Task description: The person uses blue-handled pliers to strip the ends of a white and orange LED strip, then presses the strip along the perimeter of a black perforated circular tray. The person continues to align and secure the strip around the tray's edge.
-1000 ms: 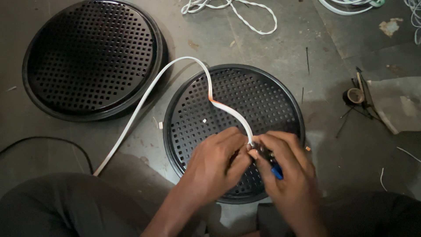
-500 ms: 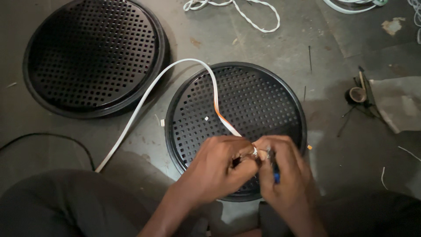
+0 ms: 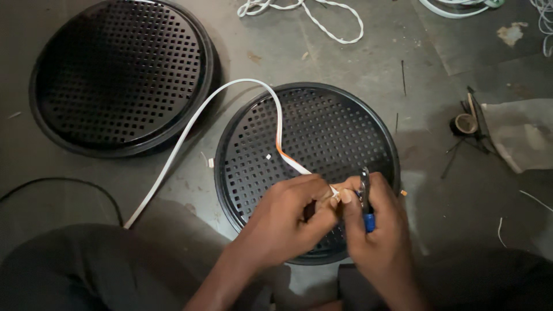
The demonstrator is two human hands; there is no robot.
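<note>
White flat cable (image 3: 190, 129) runs from the near left of the floor, arcs over the rim of the nearer black perforated pan (image 3: 322, 132), and ends between the two hands at that pan's near edge. The left hand (image 3: 285, 219) has its fingers (image 3: 322, 207) closed around the cable's end, pinching it just short of the tip, where a short orange stretch shows farther back along the cable. The right hand (image 3: 377, 230) is curled shut around a small tool with a blue handle (image 3: 366, 201), its metal end pointing away from the body and sitting just beside the cable tip; thumb and forefinger also seem to touch the tip.

The work in hand looks like preparing the cable's end, probably stripping or trimming its cores, though the tip itself is too small to read. A next move of that kind would call for a steady pinch from the left hand and a careful, light bite with the tool, so the fine strands are not cut.

A second perforated pan (image 3: 121, 75) lies on the far left, apart from the first. The floor (image 3: 368, 63) is dull grey, scuffed and stained, with bits of wire offcut scattered about. A twisted white cord (image 3: 322, 17) lies at the far edge, a small roll of tape (image 3: 464, 124) and a pale rag (image 3: 521, 135) on the right, and a thin black wire (image 3: 63, 183) curves at the near left. The light is dim.
</note>
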